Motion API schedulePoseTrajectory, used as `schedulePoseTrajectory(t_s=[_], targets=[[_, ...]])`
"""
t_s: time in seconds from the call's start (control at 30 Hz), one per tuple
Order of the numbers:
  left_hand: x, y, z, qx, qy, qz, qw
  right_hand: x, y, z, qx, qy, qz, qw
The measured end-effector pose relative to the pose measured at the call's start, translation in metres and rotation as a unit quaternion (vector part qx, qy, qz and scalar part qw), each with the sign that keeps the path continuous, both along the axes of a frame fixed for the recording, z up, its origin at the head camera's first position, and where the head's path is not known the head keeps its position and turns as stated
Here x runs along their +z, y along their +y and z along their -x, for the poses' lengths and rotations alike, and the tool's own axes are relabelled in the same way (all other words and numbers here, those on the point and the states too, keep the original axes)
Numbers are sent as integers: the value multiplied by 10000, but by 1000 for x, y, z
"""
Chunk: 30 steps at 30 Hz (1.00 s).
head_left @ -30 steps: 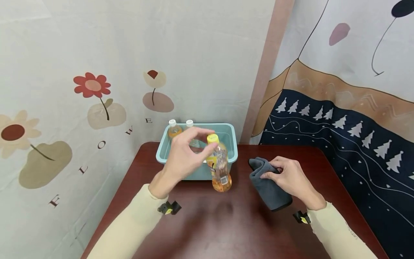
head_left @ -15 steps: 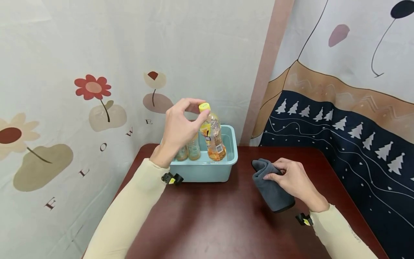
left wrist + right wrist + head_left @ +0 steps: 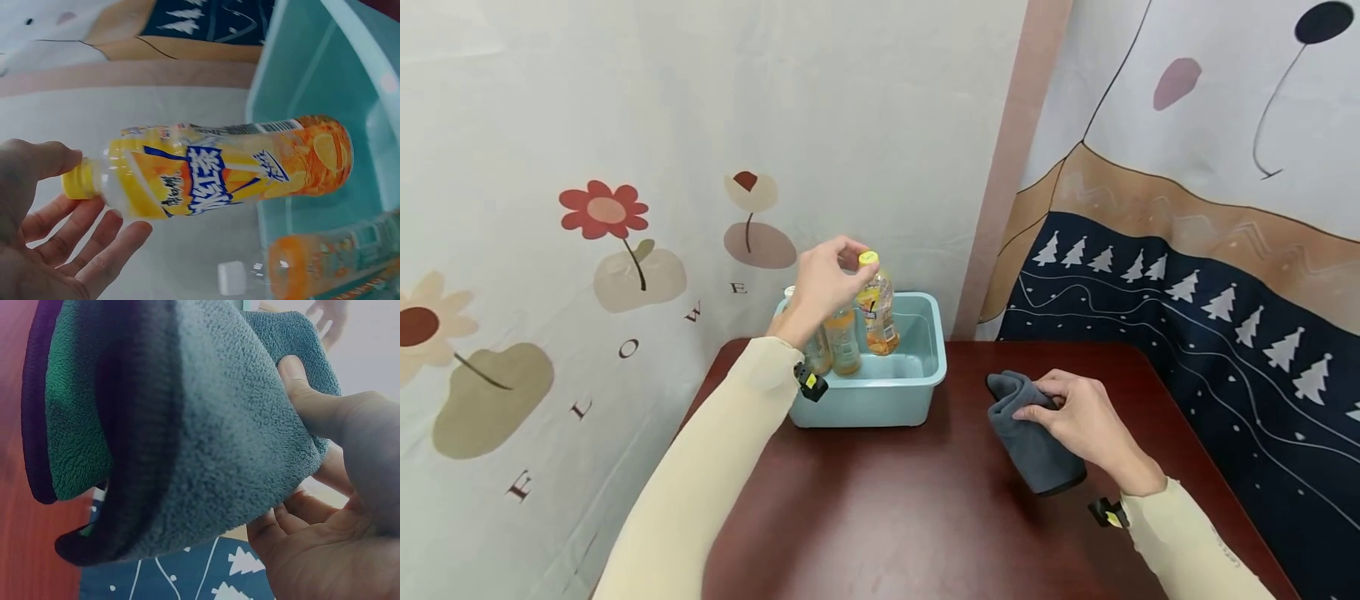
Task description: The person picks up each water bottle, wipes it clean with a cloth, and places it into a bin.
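Note:
My left hand [image 3: 831, 282] pinches the yellow cap of a clear plastic drink bottle [image 3: 881, 317] with a yellow and orange label. The bottle hangs nearly upright, its lower part inside the light blue plastic bin [image 3: 857, 408]. Orange fruit pictures cover its base in the left wrist view, where the other fingers spread beneath the cap. To its left in the bin stand white-capped bottles [image 3: 312, 265], partly hidden by my left hand and wrist. Over the table's right side my right hand [image 3: 1084, 414] grips a folded grey cloth [image 3: 1033, 446] with dark edging between thumb and fingers.
The bin stands at the back of a dark red-brown table [image 3: 880, 517]. Behind it hangs a pale wall cloth [image 3: 880, 125] printed with flowers; a navy cloth with white trees [image 3: 1150, 325] hangs along the right side.
My left hand has carried the yellow-capped bottle from in front of the bin up and over its rim, then down into it. My right hand and the cloth have barely moved.

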State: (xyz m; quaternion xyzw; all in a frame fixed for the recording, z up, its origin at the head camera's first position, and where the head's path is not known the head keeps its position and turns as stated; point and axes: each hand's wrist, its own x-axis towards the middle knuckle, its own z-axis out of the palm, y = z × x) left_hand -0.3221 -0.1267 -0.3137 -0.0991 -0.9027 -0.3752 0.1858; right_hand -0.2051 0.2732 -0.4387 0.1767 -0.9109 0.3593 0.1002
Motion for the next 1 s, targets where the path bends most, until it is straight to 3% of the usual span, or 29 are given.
schedulePoseTrajectory(t_s=[0.17,0.53,0.77,1.0], targets=[[-17,-2,12,45,-486,384,9981,-1,0,-1,-12,-46,18,10000],[-47,-2,29,-14,-1081,916,9899,-6,4,-4,-71,-33,12,10000],[-53,-3,31,-19,-1233,1189,9852,-10,3,-4,-56,-96,67,9999],[-52,0,30,-201,-1451,1322,9803,-15,4,-5,-74,-176,30,9998]])
